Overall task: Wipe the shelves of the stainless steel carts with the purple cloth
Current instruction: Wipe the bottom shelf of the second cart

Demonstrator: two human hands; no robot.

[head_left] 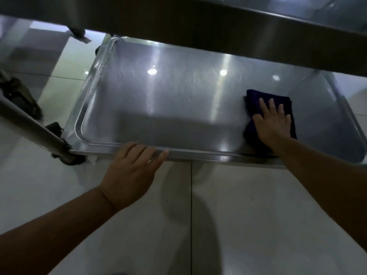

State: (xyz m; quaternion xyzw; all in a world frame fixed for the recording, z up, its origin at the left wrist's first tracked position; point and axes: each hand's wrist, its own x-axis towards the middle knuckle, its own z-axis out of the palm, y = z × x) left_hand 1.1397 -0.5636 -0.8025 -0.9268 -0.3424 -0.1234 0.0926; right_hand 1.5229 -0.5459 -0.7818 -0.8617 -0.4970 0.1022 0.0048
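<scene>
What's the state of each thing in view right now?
cloth: folded, flat on shelf, under right hand
right hand: open, pressing cloth
left hand: open, fingers on shelf front rim
shelf: bare except cloth, reflecting lights

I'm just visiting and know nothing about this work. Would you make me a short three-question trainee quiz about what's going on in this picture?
1. True or false: the purple cloth lies on the right part of the lower shelf.
2. Which hand presses flat on the cloth? A) left hand B) right hand C) neither
3. Fill in: the left hand rests on the shelf's near ____.

Key:
1. True.
2. B: the right hand lies on it with fingers spread.
3. Edge; the fingers lie over the front rim, above the tiled floor.
</scene>
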